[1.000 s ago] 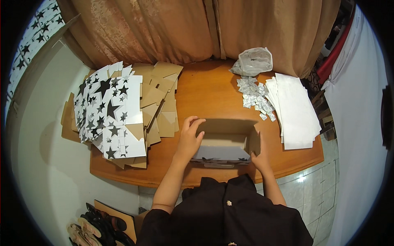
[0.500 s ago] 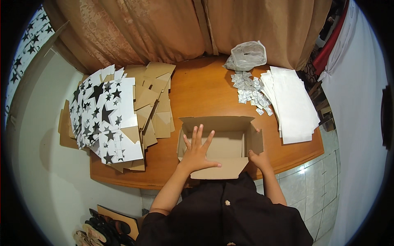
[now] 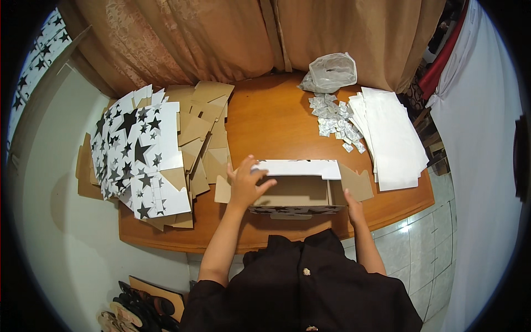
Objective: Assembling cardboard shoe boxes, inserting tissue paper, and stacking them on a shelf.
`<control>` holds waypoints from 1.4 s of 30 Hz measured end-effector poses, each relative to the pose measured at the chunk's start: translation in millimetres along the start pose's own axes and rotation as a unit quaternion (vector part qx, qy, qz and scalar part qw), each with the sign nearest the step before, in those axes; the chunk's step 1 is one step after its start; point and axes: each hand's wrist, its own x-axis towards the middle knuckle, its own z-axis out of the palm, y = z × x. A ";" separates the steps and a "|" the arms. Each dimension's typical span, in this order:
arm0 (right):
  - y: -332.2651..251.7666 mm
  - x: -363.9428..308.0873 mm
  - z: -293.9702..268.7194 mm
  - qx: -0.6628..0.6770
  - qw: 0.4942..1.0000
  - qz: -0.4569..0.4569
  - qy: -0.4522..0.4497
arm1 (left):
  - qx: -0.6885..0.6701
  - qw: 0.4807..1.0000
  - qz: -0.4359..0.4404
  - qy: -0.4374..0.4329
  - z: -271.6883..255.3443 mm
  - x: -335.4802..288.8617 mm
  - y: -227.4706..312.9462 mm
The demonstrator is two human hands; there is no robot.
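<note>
A box stands on the table — carton blanks to its left, sachets behind, papers at right.

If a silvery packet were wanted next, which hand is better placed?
Probably the right hand: it is at the right side of the box, nearer the silvery packets. The left hand is at the box's left end, farther from them.

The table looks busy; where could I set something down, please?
The widest bare patch of the table lies between the cardboard stack, silvery packets and open box; a smaller one lies between stack and left forearm. The stack crowds the left; packets, plastic bag and white sheets, the right.
</note>
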 end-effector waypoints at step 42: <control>-58.6 -0.5 9.1 -0.074 0.959 -0.146 -0.232 | -0.344 0.883 -0.318 -0.035 2.7 -46.2 -31.7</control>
